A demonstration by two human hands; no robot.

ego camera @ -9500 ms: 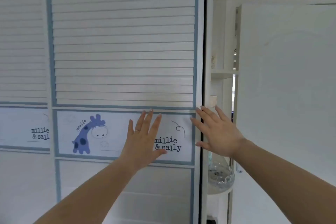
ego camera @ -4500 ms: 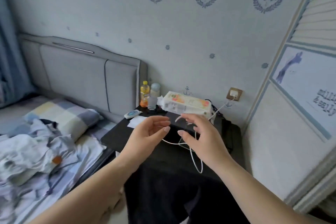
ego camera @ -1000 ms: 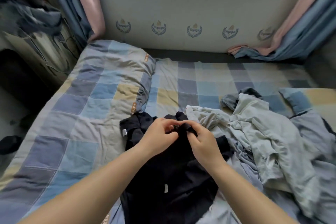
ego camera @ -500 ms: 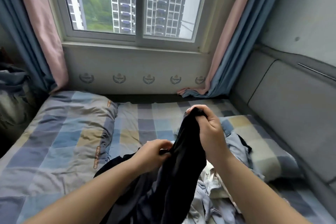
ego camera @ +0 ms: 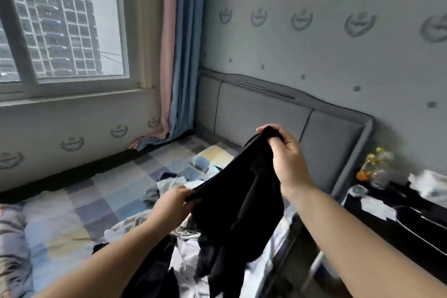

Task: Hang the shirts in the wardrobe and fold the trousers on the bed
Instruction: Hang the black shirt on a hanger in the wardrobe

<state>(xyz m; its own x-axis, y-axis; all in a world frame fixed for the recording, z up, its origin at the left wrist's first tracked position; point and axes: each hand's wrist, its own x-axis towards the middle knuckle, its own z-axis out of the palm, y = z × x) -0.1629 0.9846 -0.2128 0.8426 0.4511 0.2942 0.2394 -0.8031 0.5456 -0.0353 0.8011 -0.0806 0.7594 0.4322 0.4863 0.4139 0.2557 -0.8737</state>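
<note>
Fingers of the right hand curl tight over the top edge of a black garment, while the left hand, lower at about 8 o'clock from it, pinches another part of that edge, so the soft, matte cloth is stretched between them and hangs in limp folds above the bed. Crumpled pale clothes lie heaped on the checked, quilted bedcover beneath, with a padded grey headboard behind. At 3 o'clock a dark tabletop carries blurred clear bottles, one with orange contents.
</note>
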